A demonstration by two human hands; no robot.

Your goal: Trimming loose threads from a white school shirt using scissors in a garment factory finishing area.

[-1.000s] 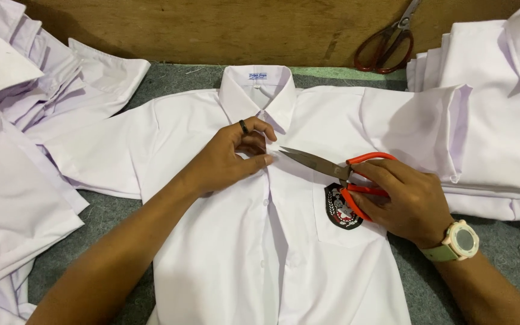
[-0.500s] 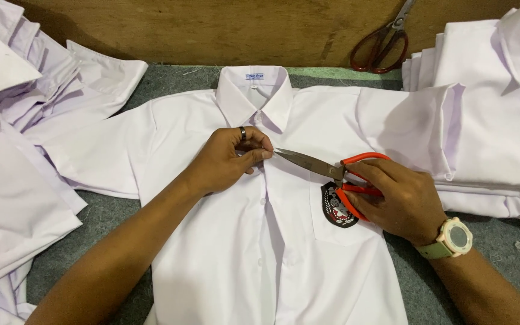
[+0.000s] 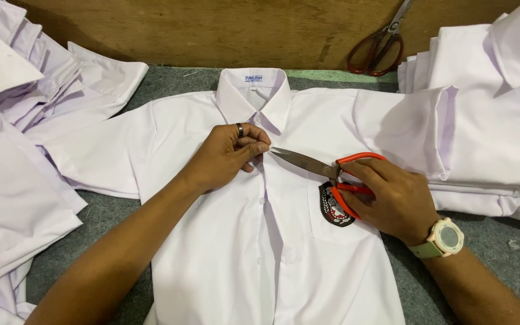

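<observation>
— What lies at the far left?

— A heap of loose white cotton shirts (image 3: 13,150), spilling over the grey felt-covered counter (image 3: 106,210).

— And the left hand?

— The left hand (image 3: 227,157), a dark ring on one finger, is closed in a pinch on the front placket of the white short-sleeved shirt (image 3: 260,253) spread flat in the middle, just below its collar.

— Where are the scissors?

— The orange-handled steel scissors (image 3: 326,174) lie just right of that pinch, blade tips pointing at the pinched cloth and almost touching it. The right hand (image 3: 392,198), with a pale green wristwatch (image 3: 443,238), grips their handles, fingers through the loops, above a dark embroidered badge (image 3: 332,210) on the chest pocket.

— Further right?

— A neat stack of folded white shirts (image 3: 489,120). Behind it, a second pair of dark red-handled scissors (image 3: 377,51) leans against the brown wooden board (image 3: 212,30).
</observation>
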